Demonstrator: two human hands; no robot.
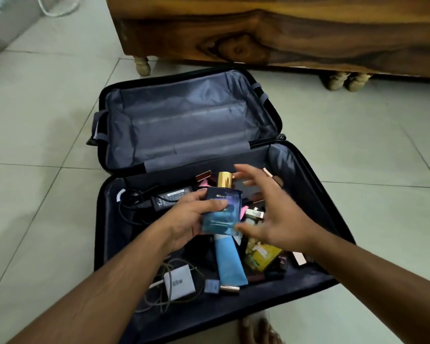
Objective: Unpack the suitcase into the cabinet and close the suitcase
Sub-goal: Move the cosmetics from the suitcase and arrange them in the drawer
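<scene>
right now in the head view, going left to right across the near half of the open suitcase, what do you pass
white charger with its cable → small blue-grey box → light blue tube → yellow box → pink box by the right wall of the suitcase

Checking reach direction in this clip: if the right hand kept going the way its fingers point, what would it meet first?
Probably the blue perfume bottle with the gold cap, held in the left hand. The right hand is open, fingers spread toward it from the right. Depth is unclear from one view.
</scene>
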